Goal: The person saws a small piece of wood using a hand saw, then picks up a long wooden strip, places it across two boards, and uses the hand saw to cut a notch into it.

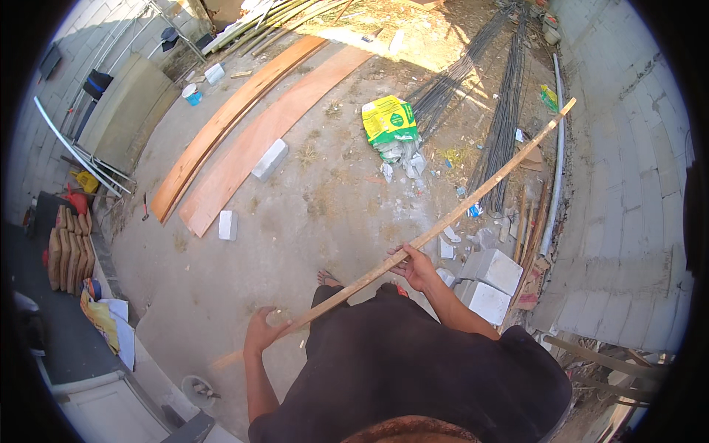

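A long, thin wooden strip lies slantwise across the front of my body. Its far end points up to the right, and its near end passes beneath my left wrist. Around its middle, my right hand is closed, fingers on the far edge. My left hand curls over the lower part of the strip, thumb along it; part of that grip is hidden.
Reddish boards lie on the ground at left, beside white blocks. A yellow-green sack and bundles of dark rods are ahead. More blocks stand by the right wall; a bucket is lower left.
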The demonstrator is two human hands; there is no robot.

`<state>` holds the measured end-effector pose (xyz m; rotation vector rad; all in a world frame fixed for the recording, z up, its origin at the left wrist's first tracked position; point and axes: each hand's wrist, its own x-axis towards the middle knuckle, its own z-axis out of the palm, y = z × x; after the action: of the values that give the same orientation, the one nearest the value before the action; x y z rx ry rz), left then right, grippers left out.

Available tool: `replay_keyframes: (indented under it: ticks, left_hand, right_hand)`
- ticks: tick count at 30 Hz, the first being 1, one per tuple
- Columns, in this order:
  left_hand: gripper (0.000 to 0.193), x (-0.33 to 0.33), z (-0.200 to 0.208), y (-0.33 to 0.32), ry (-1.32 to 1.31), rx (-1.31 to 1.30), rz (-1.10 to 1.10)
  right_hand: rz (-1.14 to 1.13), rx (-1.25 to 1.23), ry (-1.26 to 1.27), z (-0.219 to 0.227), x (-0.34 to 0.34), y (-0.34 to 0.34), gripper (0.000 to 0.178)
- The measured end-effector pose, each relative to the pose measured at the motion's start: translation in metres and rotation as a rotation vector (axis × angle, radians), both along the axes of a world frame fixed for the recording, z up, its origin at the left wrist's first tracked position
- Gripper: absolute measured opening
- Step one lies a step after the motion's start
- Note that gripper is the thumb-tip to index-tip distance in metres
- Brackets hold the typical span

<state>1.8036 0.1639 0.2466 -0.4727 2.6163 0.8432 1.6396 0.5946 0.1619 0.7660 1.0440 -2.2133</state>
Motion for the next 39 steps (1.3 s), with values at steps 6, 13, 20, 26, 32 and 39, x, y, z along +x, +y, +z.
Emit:
replay_keyframes:
  ticks: [6, 13, 20, 26, 32, 39]
  left_hand:
    - [0.078, -0.286, 0.048, 0.139, 0.092, 0.548, -0.353]
    - [0.047, -0.405, -0.016, 0.181, -0.124, 0.645, -0.348]
    - [0.04, -0.514, -0.06, 0.091, -0.571, 0.954, -0.299]
    - [0.037, -0.582, -0.056, 0.03, -0.454, 0.58, -0.158]
    - [0.049, -0.665, -0.073, 0.01, -0.093, 0.048, -0.13]
    - [0.045, -0.837, -0.123, -0.006, -0.029, 0.028, -0.021]
  right_hand:
    - [0.424, 0.066, 0.194, 0.063, -0.05, -0.116, 0.058]
    - [0.635, 0.358, 0.395, 0.059, -0.14, -0.118, 0.06]
    - [-0.137, 0.37, 0.112, -0.006, -0.281, 0.039, 0.064]
    - [-0.244, 0.357, 0.164, 0.027, -0.552, 0.045, 0.074]
    - [-0.128, 0.389, 0.224, 0.025, -0.758, 0.008, 0.057]
    - [-0.152, 0.303, 0.266, 0.012, -0.897, -0.004, 0.061]
